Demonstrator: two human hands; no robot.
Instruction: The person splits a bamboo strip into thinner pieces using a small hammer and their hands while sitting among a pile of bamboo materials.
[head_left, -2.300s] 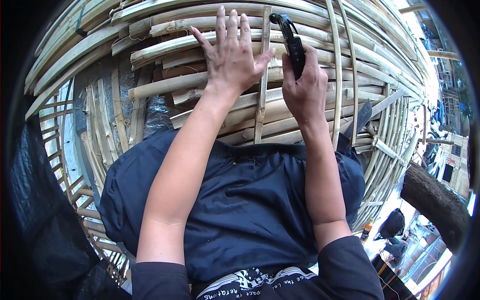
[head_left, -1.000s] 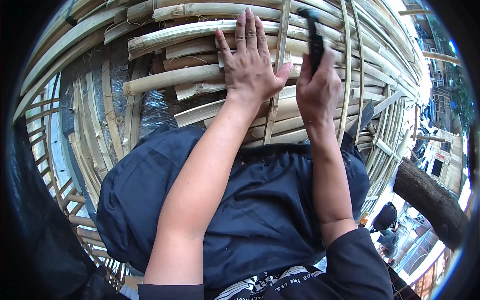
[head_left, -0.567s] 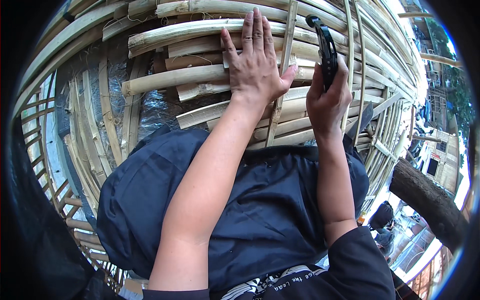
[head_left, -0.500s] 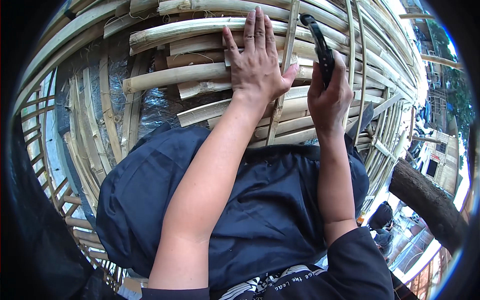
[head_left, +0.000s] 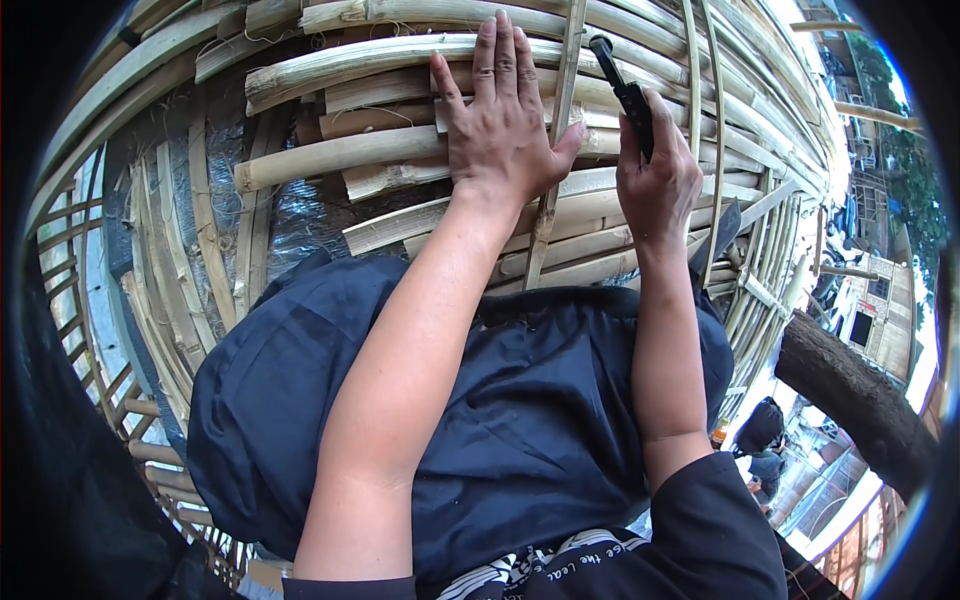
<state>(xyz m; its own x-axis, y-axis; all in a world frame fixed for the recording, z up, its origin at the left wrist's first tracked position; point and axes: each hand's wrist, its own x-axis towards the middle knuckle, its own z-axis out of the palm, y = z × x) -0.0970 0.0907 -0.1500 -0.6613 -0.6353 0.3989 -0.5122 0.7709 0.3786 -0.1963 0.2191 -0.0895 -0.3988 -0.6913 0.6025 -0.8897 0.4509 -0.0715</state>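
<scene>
My left hand (head_left: 499, 130) lies flat across the split bamboo slats (head_left: 395, 148), fingers stretched out and thumb spread, holding nothing. The hand rests just left of a thin crosswise bamboo strip (head_left: 552, 190). My right hand (head_left: 660, 180) is closed around a black hand tool (head_left: 622, 88). The tool has a straight grip and a narrow front part that ends in a small rounded tip; its exact kind is unclear. It points up and to the left above the slats, close to my left hand, and I cannot tell whether it touches them.
Dark blue cloth (head_left: 480, 420) covers my lap. Shiny sheeting (head_left: 310, 225) shows beneath the slats. Two upright strips (head_left: 697, 110) cross the bamboo to the right. A thick log (head_left: 850, 385) juts in at right, near a person (head_left: 762, 430) below. Bamboo lattice (head_left: 75, 270) edges the left.
The tool has tilted in my right hand, its tip lowering slightly and shifting a little left. My left hand stays flat on the slats. The whole view has shifted slightly.
</scene>
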